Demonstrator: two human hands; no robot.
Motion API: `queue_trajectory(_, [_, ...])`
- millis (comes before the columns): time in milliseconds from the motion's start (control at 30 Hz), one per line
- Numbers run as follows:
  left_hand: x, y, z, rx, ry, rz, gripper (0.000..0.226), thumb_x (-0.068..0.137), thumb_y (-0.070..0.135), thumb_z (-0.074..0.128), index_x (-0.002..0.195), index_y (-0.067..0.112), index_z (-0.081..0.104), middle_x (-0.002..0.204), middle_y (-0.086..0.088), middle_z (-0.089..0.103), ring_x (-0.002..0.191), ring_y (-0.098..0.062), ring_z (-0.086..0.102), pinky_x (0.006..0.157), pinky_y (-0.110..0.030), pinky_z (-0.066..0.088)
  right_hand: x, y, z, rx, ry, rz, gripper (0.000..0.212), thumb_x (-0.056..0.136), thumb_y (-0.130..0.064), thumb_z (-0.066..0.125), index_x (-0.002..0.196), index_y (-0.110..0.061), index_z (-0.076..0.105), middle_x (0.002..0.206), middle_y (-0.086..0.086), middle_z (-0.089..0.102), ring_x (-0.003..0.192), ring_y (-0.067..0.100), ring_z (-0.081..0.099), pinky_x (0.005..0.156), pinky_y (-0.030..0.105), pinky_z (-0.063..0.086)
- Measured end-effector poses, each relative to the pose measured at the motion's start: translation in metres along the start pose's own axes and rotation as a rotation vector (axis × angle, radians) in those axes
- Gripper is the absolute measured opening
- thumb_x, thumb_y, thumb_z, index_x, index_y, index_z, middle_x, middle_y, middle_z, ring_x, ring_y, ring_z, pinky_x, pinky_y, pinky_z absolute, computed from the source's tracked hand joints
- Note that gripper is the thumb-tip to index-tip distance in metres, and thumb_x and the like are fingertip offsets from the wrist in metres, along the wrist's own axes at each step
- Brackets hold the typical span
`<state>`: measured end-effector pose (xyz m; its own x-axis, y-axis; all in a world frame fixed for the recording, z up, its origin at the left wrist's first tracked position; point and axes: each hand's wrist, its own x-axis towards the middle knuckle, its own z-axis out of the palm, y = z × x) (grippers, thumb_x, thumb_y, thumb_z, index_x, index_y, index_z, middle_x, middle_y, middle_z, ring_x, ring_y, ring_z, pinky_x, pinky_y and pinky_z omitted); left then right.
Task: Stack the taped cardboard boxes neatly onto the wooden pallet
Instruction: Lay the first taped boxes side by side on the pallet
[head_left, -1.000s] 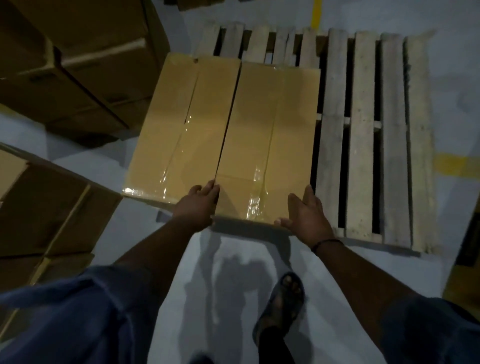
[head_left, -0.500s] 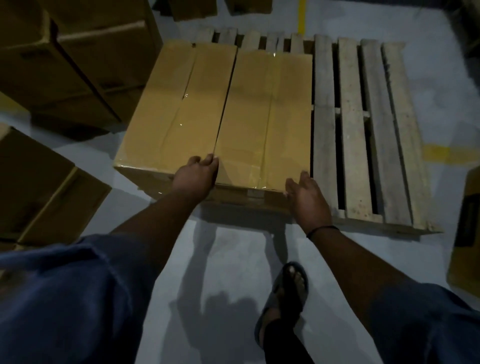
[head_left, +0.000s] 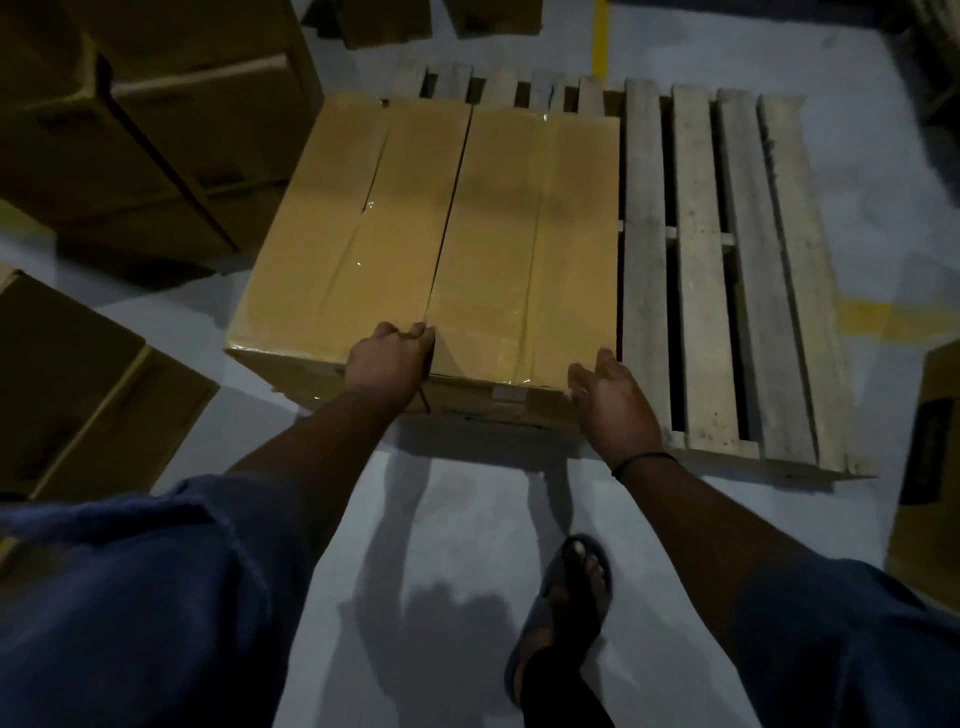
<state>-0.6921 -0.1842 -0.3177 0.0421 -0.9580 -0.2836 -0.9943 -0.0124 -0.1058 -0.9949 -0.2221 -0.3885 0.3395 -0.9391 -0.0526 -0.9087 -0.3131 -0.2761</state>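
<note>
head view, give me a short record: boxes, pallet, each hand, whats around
left box: taped, on the pallet's left end
right box: taped, set against the left box
wooden pallet: right slats bare
left hand: fingers curl over the left box's near top edge, by the seam
right hand: straight fingers against the right box's near right corner
other cardboard boxes: on the floor, left

One head-worn view (wide-angle) — looking forward and steeply down, near — wooden pallet (head_left: 696, 260) toward one o'clock.
</note>
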Motion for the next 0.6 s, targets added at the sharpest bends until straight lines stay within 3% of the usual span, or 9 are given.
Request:
queue_trajectory(200, [-0.001, 0.000, 0.001, -0.007, -0.024, -0.017, 0.070, 0.097, 0.023, 0.068, 0.157, 0.019, 0.033, 0.148, -0.003, 0.056, 0.131, -0.030, 0.051, 0.072, -0.042, 0.058, -0.002, -0.002, -0.001, 0.027, -0.017, -0.006, 0.014, 0.098, -0.016, 0.059, 0.111, -0.015, 0.061, 0.136, 0.027, 0.046, 0.107, 0.043, 0.057, 0.086, 0.044, 0.055])
queue_trajectory(400, [-0.002, 0.002, 0.005, 0.014, -0.025, -0.019, 0.058, 0.103, 0.020, 0.055, 0.157, 0.018, 0.033, 0.158, -0.002, 0.045, 0.137, -0.032, 0.047, 0.082, -0.044, 0.056, -0.009, -0.007, -0.006, 0.024, -0.031, -0.023, 0.013, 0.099, -0.012, 0.058, 0.110, -0.014, 0.064, 0.141, 0.029, 0.044, 0.109, 0.043, 0.057, 0.088, 0.043, 0.055])
queue_trajectory(500, [-0.005, 0.001, 0.008, 0.012, -0.040, 0.001, 0.063, 0.103, 0.025, 0.058, 0.159, 0.018, 0.031, 0.165, -0.001, 0.034, 0.141, -0.033, 0.042, 0.093, -0.044, 0.053, -0.012, -0.010, -0.013, 0.059, -0.049, -0.002, 0.015, 0.097, -0.009, 0.062, 0.110, -0.013, 0.068, 0.143, 0.027, 0.045, 0.115, 0.044, 0.056, 0.091, 0.043, 0.055])
queue_trajectory(600, [-0.007, 0.001, 0.008, 0.004, -0.042, 0.018, 0.067, 0.102, 0.028, 0.060, 0.160, 0.019, 0.029, 0.168, 0.000, 0.029, 0.146, -0.032, 0.038, 0.099, -0.045, 0.049, -0.011, -0.019, -0.029, 0.202, -0.004, 0.084, 0.016, 0.096, -0.008, 0.065, 0.111, -0.009, 0.073, 0.143, 0.025, 0.046, 0.124, 0.041, 0.054, 0.100, 0.029, 0.042])
